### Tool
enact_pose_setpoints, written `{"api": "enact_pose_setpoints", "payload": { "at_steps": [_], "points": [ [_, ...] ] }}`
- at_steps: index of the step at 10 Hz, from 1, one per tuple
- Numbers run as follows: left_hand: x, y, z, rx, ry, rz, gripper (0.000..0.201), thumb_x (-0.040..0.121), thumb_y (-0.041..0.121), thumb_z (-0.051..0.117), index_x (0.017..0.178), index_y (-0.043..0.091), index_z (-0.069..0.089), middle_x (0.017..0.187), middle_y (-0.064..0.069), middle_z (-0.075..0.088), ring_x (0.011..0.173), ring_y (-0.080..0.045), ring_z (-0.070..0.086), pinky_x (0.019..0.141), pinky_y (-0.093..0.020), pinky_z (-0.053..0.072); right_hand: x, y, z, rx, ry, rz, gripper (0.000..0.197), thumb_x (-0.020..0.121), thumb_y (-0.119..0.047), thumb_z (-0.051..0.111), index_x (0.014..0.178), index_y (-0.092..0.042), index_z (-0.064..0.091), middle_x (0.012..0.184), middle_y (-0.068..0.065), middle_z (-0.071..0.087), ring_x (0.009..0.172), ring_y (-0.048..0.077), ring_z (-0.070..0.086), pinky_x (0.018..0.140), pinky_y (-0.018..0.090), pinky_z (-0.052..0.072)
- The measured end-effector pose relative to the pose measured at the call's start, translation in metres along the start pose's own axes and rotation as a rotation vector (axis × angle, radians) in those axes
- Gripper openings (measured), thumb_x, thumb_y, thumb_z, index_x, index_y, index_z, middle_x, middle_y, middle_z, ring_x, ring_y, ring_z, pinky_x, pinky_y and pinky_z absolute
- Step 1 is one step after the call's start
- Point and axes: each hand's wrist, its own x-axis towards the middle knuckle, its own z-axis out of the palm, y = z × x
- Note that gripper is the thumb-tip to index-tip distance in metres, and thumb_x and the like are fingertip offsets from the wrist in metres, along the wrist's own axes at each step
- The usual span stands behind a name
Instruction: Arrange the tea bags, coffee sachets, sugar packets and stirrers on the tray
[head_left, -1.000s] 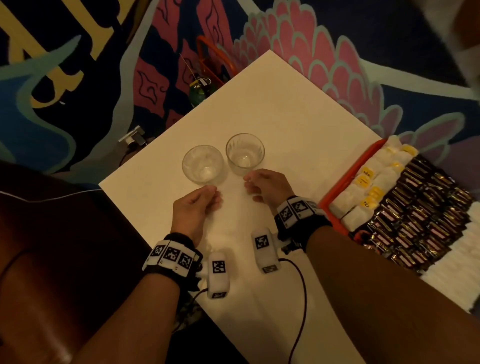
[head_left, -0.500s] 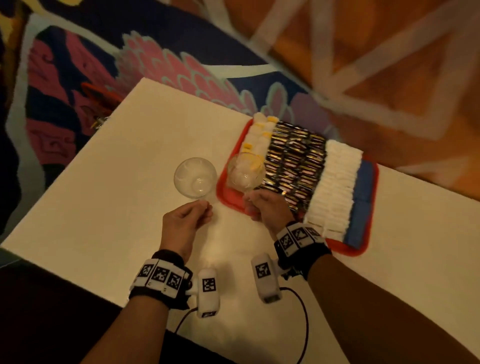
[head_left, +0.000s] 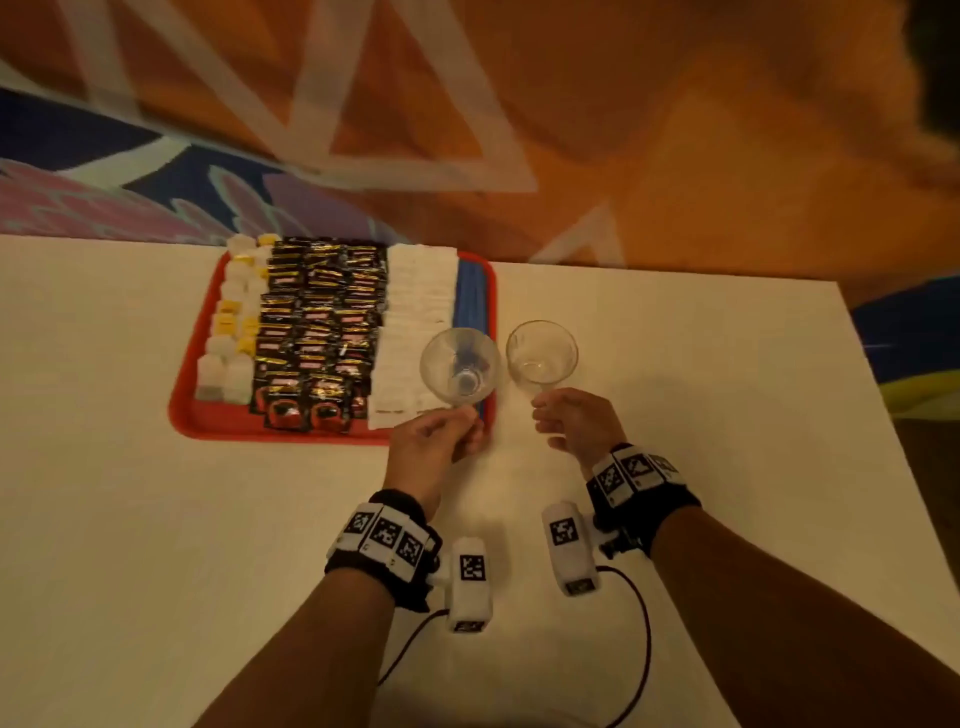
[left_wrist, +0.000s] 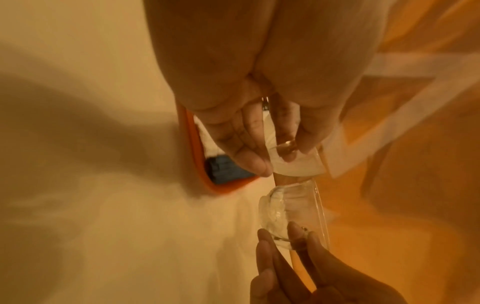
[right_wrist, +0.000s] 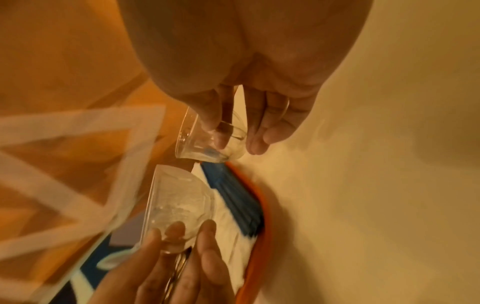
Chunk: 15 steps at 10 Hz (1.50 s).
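A red tray (head_left: 234, 431) on the white table holds rows of tea bags (head_left: 234, 332), dark coffee sachets (head_left: 317, 332), white sugar packets (head_left: 415, 301) and blue stirrers (head_left: 470, 296). My left hand (head_left: 467, 421) pinches the base of a clear glass (head_left: 460, 371) above the tray's near right corner. My right hand (head_left: 550, 415) pinches a second glass (head_left: 541, 358) just right of the tray, over the table. The left wrist view shows fingers on the glass base (left_wrist: 293, 162). The right wrist view shows the right hand's glass (right_wrist: 210, 144) beside the stirrers (right_wrist: 233, 197).
The white table (head_left: 156, 545) stretches left of and in front of the tray. Its far edge runs just behind the tray, its right edge (head_left: 872, 389) lies beyond my right hand. Patterned carpet (head_left: 571, 130) surrounds it. Cables trail from the wrist cameras (head_left: 639, 649).
Both hands have carried their glasses rightward across the tray. The left glass now hangs over the tray's right corner and the right glass has passed beyond it. The head view swung right.
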Motion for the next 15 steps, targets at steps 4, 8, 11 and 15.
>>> {"api": "enact_pose_setpoints", "payload": {
  "at_steps": [4,8,11,15],
  "points": [
    [0.046,-0.020,0.097,0.111,0.018,-0.011,0.016,0.091,0.016,0.071,0.076,0.015,0.075,0.080,-0.010,0.075,0.080,-0.022,0.068,0.094,-0.041,0.057,0.044,0.007,-0.073,0.099,0.071,0.104,0.023,0.089,0.001,0.054,0.075,-0.011,0.068,0.075,0.008,0.062,0.064,0.015,0.055,0.060,0.025,0.043],
    [0.070,-0.028,0.104,0.166,0.085,0.002,0.014,0.090,0.019,0.071,0.086,0.006,0.076,0.089,-0.016,0.075,0.081,-0.021,0.068,0.096,-0.042,0.056,0.068,0.003,-0.071,0.138,0.065,0.102,0.020,0.088,-0.007,0.057,0.078,-0.015,0.072,0.081,0.006,0.068,0.074,0.016,0.061,0.064,0.027,0.047],
    [0.074,-0.031,0.105,0.126,0.113,-0.028,0.012,0.090,0.019,0.072,0.095,0.008,0.071,0.086,-0.012,0.077,0.093,-0.033,0.072,0.094,-0.045,0.057,0.067,0.004,-0.068,0.153,0.046,0.101,0.016,0.093,-0.015,0.058,0.081,-0.018,0.068,0.088,0.006,0.066,0.079,0.016,0.060,0.068,0.030,0.047],
    [0.070,-0.046,0.094,0.098,0.166,-0.012,0.030,0.087,0.034,0.075,0.099,0.015,0.055,0.096,-0.009,0.074,0.083,-0.025,0.075,0.090,-0.045,0.058,0.056,0.023,-0.067,0.198,0.071,0.157,0.030,0.088,-0.024,0.070,0.110,-0.019,0.049,0.102,0.008,0.068,0.082,0.021,0.064,0.061,0.031,0.049]
  ]
}}
